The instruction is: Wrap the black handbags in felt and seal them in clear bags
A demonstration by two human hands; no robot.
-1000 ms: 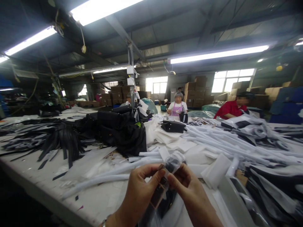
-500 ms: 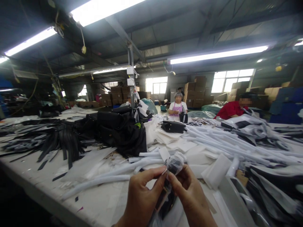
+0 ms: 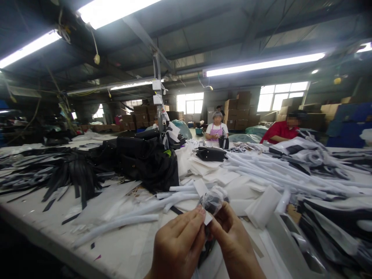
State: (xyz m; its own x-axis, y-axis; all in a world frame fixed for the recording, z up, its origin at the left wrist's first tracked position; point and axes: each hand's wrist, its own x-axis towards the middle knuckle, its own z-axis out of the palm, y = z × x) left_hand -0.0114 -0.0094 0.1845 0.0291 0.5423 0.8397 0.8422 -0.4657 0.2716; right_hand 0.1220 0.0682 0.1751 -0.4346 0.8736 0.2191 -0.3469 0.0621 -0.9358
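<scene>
My left hand (image 3: 178, 240) is closed, its thumb and fingertips pinched at a small white slip (image 3: 208, 218). Beside it, my right hand (image 3: 234, 240) grips a dark bundle in clear plastic wrap (image 3: 214, 200), whose rounded wrapped end sticks up above the fingers. The slip lies against the bundle, between the two hands. More of a dark, wrapped length hangs below the hands, partly hidden by them. What kind of thing is inside the wrap I cannot make out.
White wrapped tubes (image 3: 270, 170) and foam sheets (image 3: 261, 207) cover the table ahead. Black bags (image 3: 145, 159) and black straps (image 3: 75, 170) lie left. A grey box holding a tape roll (image 3: 290, 240) stands right. Two people (image 3: 216, 130) work across the table.
My left fingers have closed together more, and the white slip now shows its flat face instead of a thin edge. The view has shifted slightly.
</scene>
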